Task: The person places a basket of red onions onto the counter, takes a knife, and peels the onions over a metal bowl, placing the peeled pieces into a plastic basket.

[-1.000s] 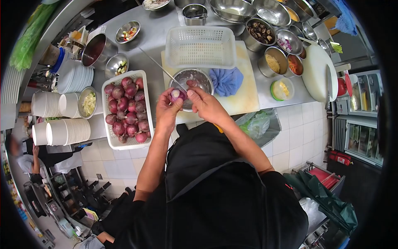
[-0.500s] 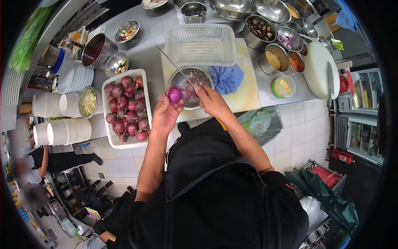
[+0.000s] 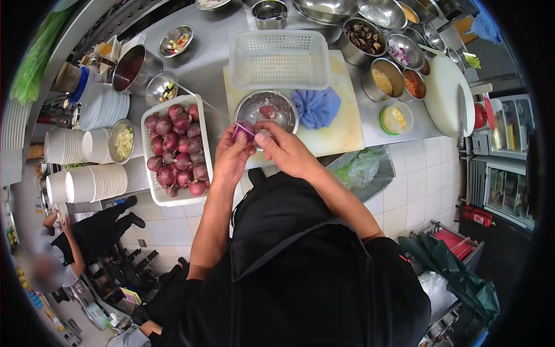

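Observation:
My left hand (image 3: pixel 231 153) is closed around a red onion (image 3: pixel 245 129), holding it up by its sides. In my right hand (image 3: pixel 284 146) is a knife (image 3: pixel 211 106); its long thin blade points to the upper left, with its near part lying against the onion. The handle is hidden in my fingers. Just beyond both hands stands a steel bowl (image 3: pixel 285 104) with onion skins in it. Close to my left hand, a white plastic basket (image 3: pixel 203 124) is full of unpeeled red onions (image 3: pixel 170 141).
The bowl sits on a pale cutting board (image 3: pixel 335 130) beside a blue cloth (image 3: pixel 316 110). Behind it is a white perforated basket (image 3: pixel 280 61). Steel pots, including one of mushrooms (image 3: pixel 363 39), line the right; stacked bowls (image 3: pixel 98 184) line the left. A person (image 3: pixel 69 248) stands at far left.
The knife has swung down to the left, bringing its blade against the onion. My right hand has come closer to my left. The person at far left has shifted position.

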Motion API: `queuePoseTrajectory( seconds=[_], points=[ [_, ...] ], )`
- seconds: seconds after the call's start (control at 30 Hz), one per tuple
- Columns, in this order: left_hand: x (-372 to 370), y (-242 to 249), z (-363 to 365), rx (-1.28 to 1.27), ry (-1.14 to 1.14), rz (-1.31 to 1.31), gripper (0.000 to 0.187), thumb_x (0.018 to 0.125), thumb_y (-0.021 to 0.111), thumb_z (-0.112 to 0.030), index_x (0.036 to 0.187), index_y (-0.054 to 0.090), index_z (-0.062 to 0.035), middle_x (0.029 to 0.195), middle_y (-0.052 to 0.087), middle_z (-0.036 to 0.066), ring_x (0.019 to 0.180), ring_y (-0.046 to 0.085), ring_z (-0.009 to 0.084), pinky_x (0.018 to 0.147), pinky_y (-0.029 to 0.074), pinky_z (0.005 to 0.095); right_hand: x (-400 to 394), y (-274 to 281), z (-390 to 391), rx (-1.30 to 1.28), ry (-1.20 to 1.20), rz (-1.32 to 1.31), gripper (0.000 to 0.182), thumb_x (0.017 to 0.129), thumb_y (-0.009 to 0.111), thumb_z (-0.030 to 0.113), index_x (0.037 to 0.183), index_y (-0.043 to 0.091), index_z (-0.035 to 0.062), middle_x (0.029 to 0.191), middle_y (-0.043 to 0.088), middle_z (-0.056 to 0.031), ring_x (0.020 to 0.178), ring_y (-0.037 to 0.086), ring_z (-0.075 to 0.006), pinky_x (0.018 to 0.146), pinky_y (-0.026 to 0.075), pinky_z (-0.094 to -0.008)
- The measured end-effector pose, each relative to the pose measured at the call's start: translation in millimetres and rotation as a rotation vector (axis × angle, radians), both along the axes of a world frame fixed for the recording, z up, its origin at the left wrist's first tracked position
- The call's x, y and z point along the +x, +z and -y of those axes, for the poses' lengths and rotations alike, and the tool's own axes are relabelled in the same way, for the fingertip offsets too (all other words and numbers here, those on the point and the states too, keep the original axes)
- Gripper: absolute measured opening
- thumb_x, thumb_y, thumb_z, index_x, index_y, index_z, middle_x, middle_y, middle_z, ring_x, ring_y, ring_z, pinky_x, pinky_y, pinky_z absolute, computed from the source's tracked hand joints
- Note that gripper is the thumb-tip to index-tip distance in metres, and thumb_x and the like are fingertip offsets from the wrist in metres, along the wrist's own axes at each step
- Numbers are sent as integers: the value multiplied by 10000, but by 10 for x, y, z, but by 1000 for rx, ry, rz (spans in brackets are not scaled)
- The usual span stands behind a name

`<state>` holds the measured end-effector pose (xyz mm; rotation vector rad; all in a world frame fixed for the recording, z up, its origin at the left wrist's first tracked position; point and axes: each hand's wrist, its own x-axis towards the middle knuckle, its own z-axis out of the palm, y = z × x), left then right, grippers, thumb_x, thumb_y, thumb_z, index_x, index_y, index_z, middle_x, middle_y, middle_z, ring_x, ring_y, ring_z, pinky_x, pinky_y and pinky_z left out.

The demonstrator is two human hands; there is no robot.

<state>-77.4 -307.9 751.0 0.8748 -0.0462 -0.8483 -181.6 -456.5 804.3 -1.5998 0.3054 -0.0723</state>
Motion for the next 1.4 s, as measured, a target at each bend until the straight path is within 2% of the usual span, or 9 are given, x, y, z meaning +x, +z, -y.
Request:
queuePoseTrajectory(
  seconds=[0.07, 0.27, 0.4, 0.5, 0.53, 1.07, 1.2, 1.27, 1.4],
  points=[
    [-7, -45, -15, 72, -8, 46, 372, 913, 638, -194, 1220, 482, -55, 1072, 601, 61, 884, 591, 154, 752, 493, 306, 5, 14, -42, -102, -21, 6, 489, 961, 498, 432, 1226, 517, 22, 794, 642, -187, 759, 649, -325, 695, 484, -400],
    [-54, -35, 29, 74, 32, 64, 334, 920, 623, -163, 1204, 483, -53, 1043, 609, 65, 939, 604, 179, 855, 516, 365, 10, 23, -138, -344, -102, 85, 421, 962, 491, 413, 1219, 535, 82, 839, 655, -221, 846, 622, -436, 728, 487, -459],
    [-34, -87, 1, 56, 18, 23, 346, 919, 626, -172, 1207, 481, -47, 1076, 602, 83, 922, 604, 179, 803, 513, 338, 49, -136, -110, -247, -120, 75, 397, 967, 491, 405, 1190, 566, 86, 821, 650, -213, 789, 643, -388, 714, 497, -435],
    [-5, -56, 0, 58, -37, 18, 403, 922, 624, -193, 1255, 460, -37, 1096, 596, 102, 911, 601, 186, 749, 492, 309, 105, -204, -43, 33, -168, 48, 403, 986, 485, 397, 1218, 575, 80, 701, 556, -9, 573, 473, -89, 555, 430, -256],
    [-15, -19, 11, 59, -41, 24, 445, 924, 622, -206, 1292, 438, -37, 1101, 594, 108, 907, 600, 188, 732, 478, 296, 109, -191, -6, 32, -167, 48, 403, 986, 485, 397, 1218, 575, 80, 701, 556, -9, 573, 473, -89, 555, 430, -256],
    [-53, 127, 77, 263, 8, 231, 536, 873, 681, -107, 1340, 441, -4, 1009, 606, 42, 760, 528, 95, 619, 413, 230, -7, -70, 131, -11, -94, -60, 507, 972, 484, 438, 1298, 528, 53, 813, 617, -73, 661, 554, -121, 615, 452, -268],
    [-83, 159, 109, 272, 40, 276, 509, 860, 694, -87, 1313, 479, 1, 949, 603, 14, 719, 488, 68, 592, 390, 218, -26, -14, 65, -205, -24, 32, 508, 963, 508, 434, 1277, 521, 34, 786, 635, -142, 689, 610, -227, 668, 477, -339],
    [-85, 122, 91, 291, 30, 298, 510, 856, 689, -64, 1317, 479, 1, 946, 597, 6, 715, 475, 61, 590, 383, 217, -21, 39, 54, -286, 0, -57, 492, 952, 491, 464, 1221, 547, 56, 937, 661, -235, 922, 624, -432, 792, 487, -462],
    [-92, 134, 93, 330, 25, 337, 511, 854, 685, -51, 1319, 478, 0, 931, 592, -2, 723, 476, 59, 595, 381, 215, -15, 39, 46, -327, 2, -44, 467, 955, 487, 458, 1206, 558, 72, 943, 661, -232, 922, 616, -441, 794, 485, -476]
  ],
)
